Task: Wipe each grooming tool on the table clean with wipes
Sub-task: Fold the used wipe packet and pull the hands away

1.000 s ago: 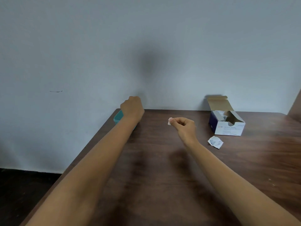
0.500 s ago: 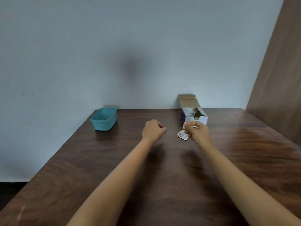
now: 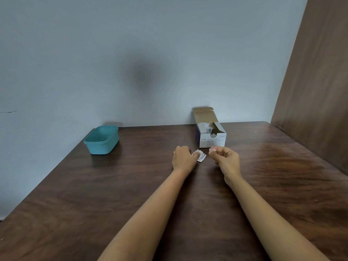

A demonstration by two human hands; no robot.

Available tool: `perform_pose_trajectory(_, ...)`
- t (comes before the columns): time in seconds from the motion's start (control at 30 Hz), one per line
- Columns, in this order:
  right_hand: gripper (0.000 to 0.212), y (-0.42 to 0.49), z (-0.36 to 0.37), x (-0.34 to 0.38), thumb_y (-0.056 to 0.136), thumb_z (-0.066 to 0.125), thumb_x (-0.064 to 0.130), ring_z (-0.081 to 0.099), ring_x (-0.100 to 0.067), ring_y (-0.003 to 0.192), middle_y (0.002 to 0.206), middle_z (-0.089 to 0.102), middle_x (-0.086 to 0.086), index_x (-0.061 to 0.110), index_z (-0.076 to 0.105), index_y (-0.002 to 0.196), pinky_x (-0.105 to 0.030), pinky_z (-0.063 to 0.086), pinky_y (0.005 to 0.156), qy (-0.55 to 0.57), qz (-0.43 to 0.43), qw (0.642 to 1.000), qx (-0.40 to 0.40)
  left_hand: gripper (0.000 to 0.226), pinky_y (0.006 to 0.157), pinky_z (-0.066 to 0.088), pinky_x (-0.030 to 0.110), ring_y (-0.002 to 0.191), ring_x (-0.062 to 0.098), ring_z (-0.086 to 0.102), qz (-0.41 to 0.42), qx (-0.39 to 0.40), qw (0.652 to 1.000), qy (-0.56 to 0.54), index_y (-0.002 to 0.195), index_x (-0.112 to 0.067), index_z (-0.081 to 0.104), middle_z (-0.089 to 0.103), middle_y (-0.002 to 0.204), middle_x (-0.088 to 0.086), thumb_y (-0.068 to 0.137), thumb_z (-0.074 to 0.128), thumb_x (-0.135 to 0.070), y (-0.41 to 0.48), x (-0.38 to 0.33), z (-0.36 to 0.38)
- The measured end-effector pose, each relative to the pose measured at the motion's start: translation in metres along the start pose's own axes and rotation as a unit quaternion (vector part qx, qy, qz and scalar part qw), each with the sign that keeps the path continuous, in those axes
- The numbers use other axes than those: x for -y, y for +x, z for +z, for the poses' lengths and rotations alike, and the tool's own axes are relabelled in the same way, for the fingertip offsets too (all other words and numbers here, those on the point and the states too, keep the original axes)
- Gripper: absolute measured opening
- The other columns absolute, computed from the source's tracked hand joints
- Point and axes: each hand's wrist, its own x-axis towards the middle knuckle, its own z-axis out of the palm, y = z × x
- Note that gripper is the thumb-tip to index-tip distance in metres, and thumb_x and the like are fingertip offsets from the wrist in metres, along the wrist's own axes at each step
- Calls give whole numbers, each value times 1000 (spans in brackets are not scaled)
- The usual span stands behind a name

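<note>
Both my arms reach up from the bottom edge over the dark wooden table (image 3: 116, 194), and my hands sit close together just right of centre. My right hand (image 3: 226, 160) is curled, thumb and forefinger pinching a small white wipe (image 3: 212, 150) held just above the tabletop. My left hand (image 3: 183, 158) is curled too, and its fingertips grip the near end of a torn white sachet (image 3: 201, 157), which lies between the two hands. Just behind them stands the box of alcohol swabs (image 3: 211, 140), flap up, with loose packets showing in its open top. At centre left, well apart from my hands, a teal tub (image 3: 101, 146) sits near the table's far edge by the pale wall (image 3: 131, 53); something thin lies inside it, too small to tell what.
</note>
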Motion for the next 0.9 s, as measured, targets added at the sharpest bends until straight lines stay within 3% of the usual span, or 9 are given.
perform_pose_trajectory(0.1, 9, 0, 1, -5, 82, 70, 2, 56, -4, 61, 71, 66, -3, 10, 68, 77, -17, 44, 60, -27, -42, 999, 19, 26, 79, 45, 34, 104, 26, 55, 21, -30, 999, -1, 95, -12, 67, 61, 104, 9, 83, 61, -34, -2, 5, 8)
perform_pose_trajectory(0.17, 11, 0, 0, -4, 83, 68, -1, 57, -2, 61, 71, 65, -4, 8, 67, 77, -15, 46, 60, -18, -53, 998, 25, 20, 77, 46, 32, 97, 22, 58, 42, -55, 997, -23, 93, -13, 65, 64, 98, 6, 86, 62, -32, -5, 7, 10)
perform_pose_trajectory(0.27, 11, -1, 2, -2, 84, 66, -4, 56, 1, 56, 68, 63, -4, 5, 65, 78, -14, 48, 57, 6, -66, 997, 36, 9, 67, 44, 25, 71, 13, 58, 54, -84, 986, -133, 86, -13, 64, 63, 75, -1, 87, 66, -22, -10, 3, 3)
perform_pose_trajectory(0.37, 10, -4, 5, 0, 83, 66, -5, 60, 0, 60, 67, 67, 1, 4, 65, 80, -15, 51, 59, 20, -78, 996, 47, 7, 59, 52, 20, 59, 9, 63, 18, -72, 953, -294, 84, -8, 61, 66, 72, 6, 87, 67, -11, -18, 0, 0)
perform_pose_trajectory(0.47, 10, -6, 6, 2, 83, 65, -5, 67, -5, 73, 78, 71, -2, 4, 68, 85, -20, 54, 69, 16, -90, 993, 76, 10, 60, 59, 25, 60, 12, 68, -28, -29, 910, -413, 91, -1, 63, 70, 78, 13, 84, 69, -3, -27, -3, 0)
perform_pose_trajectory(0.63, 24, -8, 2, 4, 84, 67, -1, 69, -12, 91, 93, 73, 0, 19, 73, 94, -28, 55, 84, -62, -115, 985, 115, 12, 65, 59, 25, 69, 12, 71, -26, -1, 886, -463, 96, -2, 70, 72, 79, 12, 84, 70, -4, -30, 1, -3)
perform_pose_trajectory(0.77, 20, -10, 2, 7, 75, 77, 4, 67, -14, 72, 72, 71, -4, 19, 68, 84, -25, 56, 71, -157, -126, 978, 62, 11, 62, 57, 21, 66, 7, 69, -18, 31, 876, -480, 97, -3, 71, 72, 79, 8, 87, 66, -1, -30, 1, -3)
perform_pose_trajectory(0.9, 12, -11, 1, 9, 72, 80, 10, 64, -7, 65, 70, 71, 0, 12, 70, 78, -18, 53, 63, -177, -132, 974, 50, 9, 68, 59, 25, 73, 14, 72, -15, 70, 865, -497, 96, -2, 68, 72, 88, 14, 90, 62, -2, -31, 1, -3)
